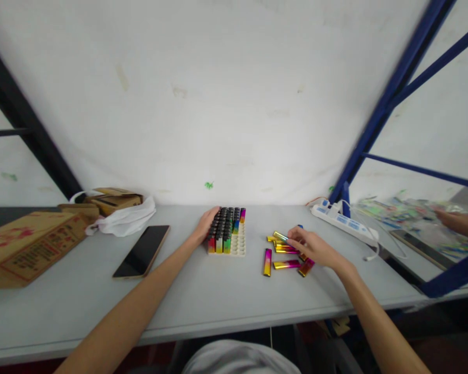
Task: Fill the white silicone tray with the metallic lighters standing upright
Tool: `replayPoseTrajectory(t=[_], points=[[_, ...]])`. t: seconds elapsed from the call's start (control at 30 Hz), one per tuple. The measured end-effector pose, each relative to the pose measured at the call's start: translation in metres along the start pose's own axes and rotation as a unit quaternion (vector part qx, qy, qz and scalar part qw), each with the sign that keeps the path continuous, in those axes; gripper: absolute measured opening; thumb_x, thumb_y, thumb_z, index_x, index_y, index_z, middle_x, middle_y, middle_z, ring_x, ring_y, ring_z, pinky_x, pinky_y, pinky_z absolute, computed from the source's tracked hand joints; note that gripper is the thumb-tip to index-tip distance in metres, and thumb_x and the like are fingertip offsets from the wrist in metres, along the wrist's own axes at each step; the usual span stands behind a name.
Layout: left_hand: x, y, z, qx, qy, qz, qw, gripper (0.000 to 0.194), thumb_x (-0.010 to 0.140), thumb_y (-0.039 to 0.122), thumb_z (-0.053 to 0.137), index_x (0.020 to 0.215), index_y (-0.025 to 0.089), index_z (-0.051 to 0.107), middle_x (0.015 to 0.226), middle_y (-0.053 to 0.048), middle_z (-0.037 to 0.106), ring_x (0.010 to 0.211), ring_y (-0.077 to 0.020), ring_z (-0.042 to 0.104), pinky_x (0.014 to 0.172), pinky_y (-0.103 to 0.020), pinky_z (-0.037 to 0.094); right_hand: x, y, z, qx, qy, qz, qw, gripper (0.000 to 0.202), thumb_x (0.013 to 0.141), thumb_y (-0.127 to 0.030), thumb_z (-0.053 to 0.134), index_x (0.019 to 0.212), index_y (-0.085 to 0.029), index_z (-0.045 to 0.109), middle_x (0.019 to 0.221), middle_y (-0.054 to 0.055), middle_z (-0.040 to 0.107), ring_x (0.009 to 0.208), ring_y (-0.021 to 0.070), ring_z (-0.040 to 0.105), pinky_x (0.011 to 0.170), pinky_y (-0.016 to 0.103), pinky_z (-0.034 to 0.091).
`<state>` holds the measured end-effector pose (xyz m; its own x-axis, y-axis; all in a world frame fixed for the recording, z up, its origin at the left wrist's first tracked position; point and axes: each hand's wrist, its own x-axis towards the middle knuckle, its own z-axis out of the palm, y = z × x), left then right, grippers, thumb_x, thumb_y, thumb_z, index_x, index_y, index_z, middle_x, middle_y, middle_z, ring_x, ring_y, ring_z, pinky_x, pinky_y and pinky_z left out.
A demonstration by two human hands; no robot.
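Note:
A white rack (239, 250) stands mid-table, its left columns filled with upright black-topped lighters (219, 243) in shiny rainbow colours. Empty round holes show at its right front. Along the left side of this rack, my left hand (206, 226) grips, its fingertips partly hidden behind the lighters. My right hand (310, 244) pinches a gold and silvery lighter sleeve (280, 237) between thumb and fingers, tilted above a loose pile. In that pile, several metallic yellow-and-magenta sleeves (286, 264) lie flat, some under my right hand. One sleeve (267, 262) lies apart, nearer the rack.
A dark phone (142, 252) lies left of the rack. Beyond it are a cardboard box (35, 244) and a white plastic bag (127, 221). At right, a power strip (345, 224) lies near a blue metal post (378, 111). Another person's hand (458, 222) shows far right.

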<state>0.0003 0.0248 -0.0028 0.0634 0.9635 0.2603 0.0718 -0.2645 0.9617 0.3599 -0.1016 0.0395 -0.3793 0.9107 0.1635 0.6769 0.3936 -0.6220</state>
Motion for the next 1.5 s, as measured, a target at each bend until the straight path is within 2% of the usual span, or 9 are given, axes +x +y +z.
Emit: replayPoseTrajectory(t=[0.23,0.43,0.5,0.63,0.73,0.83,1.03,1.27,1.5], points=[[0.001,-0.003,-0.001,-0.018,0.002,0.000,1.000,0.046,0.077,0.062,0.058,0.081,0.017,0.067,0.090,-0.006,0.073,0.093,-0.0249,0.062,0.094,-0.035,0.044,0.059,-0.014,0.001,0.141,0.065,-0.044,0.987,0.040,0.090,-0.055,0.055,0.104,-0.018,0.060,0.065,-0.003,0.051,0.058,0.0130,0.045,0.055,0.026,0.038],[-0.001,-0.001,-0.002,0.001,-0.005,-0.001,1.000,0.046,0.080,0.062,0.054,0.083,0.017,0.066,0.091,-0.005,0.073,0.092,-0.0238,0.061,0.094,-0.034,0.044,0.119,-0.036,0.041,0.305,0.155,-0.024,0.939,0.045,0.082,-0.063,0.061,0.078,-0.019,0.056,0.065,-0.002,0.050,0.064,0.0130,0.047,0.062,0.026,0.042],[-0.001,-0.002,-0.001,0.001,-0.006,0.002,1.000,0.045,0.081,0.061,0.054,0.082,0.018,0.065,0.090,-0.005,0.073,0.092,-0.0233,0.061,0.093,-0.034,0.044,0.125,-0.043,0.059,0.365,0.151,-0.013,0.919,0.046,0.082,-0.066,0.059,0.080,-0.021,0.053,0.072,-0.001,0.054,0.066,0.0139,0.051,0.061,0.026,0.045],[-0.001,-0.002,0.000,-0.025,-0.008,-0.002,1.000,0.045,0.080,0.059,0.056,0.085,0.016,0.065,0.094,-0.006,0.073,0.094,-0.0235,0.061,0.094,-0.035,0.045,0.119,-0.053,0.084,0.438,0.066,-0.036,0.896,0.041,0.086,-0.065,0.056,0.090,-0.024,0.048,0.077,-0.002,0.057,0.063,0.0135,0.053,0.061,0.028,0.049],[0.000,-0.003,0.000,-0.014,-0.002,-0.006,1.000,0.046,0.080,0.060,0.055,0.085,0.015,0.066,0.095,-0.008,0.074,0.096,-0.0243,0.061,0.096,-0.035,0.044,0.114,-0.056,0.091,0.426,0.048,-0.037,0.903,0.040,0.087,-0.064,0.054,0.094,-0.025,0.046,0.063,-0.008,0.046,0.051,0.0106,0.043,0.053,0.024,0.043],[0.000,-0.003,-0.001,0.000,-0.002,-0.003,1.000,0.049,0.079,0.062,0.054,0.086,0.015,0.067,0.096,-0.007,0.074,0.096,-0.0246,0.061,0.096,-0.036,0.044,0.114,-0.057,0.093,0.383,0.076,-0.011,0.920,0.042,0.087,-0.066,0.053,0.088,-0.025,0.046,0.057,-0.010,0.033,0.046,0.0093,0.030,0.045,0.022,0.030],[0.000,0.000,-0.003,0.004,-0.003,0.002,1.000,0.049,0.078,0.063,0.055,0.084,0.015,0.067,0.095,-0.008,0.074,0.095,-0.0247,0.061,0.098,-0.035,0.042,0.115,-0.059,0.098,0.211,0.192,-0.001,0.958,0.050,0.089,-0.061,0.047,0.059,-0.021,0.042,0.054,-0.005,0.039,0.054,0.0118,0.037,0.053,0.025,0.029],[-0.001,-0.001,-0.002,-0.003,0.007,-0.016,1.000,0.048,0.077,0.062,0.056,0.083,0.015,0.065,0.093,-0.008,0.073,0.093,-0.0252,0.061,0.095,-0.036,0.043,0.112,-0.061,0.103,0.166,0.207,0.039,0.963,0.036,0.087,-0.041,0.041,0.057,-0.021,0.041,0.052,-0.004,0.038,0.055,0.0126,0.038,0.054,0.026,0.024],[0.001,-0.001,-0.001,0.010,0.004,-0.004,1.000,0.045,0.079,0.060,0.053,0.081,0.017,0.063,0.090,-0.006,0.072,0.091,-0.0235,0.059,0.093,-0.034,0.044,0.110,-0.061,0.101,0.154,0.187,0.008,0.970,0.049,0.090,-0.057,0.042,0.058,-0.020,0.043,0.053,-0.004,0.041,0.057,0.0127,0.040,0.057,0.027,0.026]])
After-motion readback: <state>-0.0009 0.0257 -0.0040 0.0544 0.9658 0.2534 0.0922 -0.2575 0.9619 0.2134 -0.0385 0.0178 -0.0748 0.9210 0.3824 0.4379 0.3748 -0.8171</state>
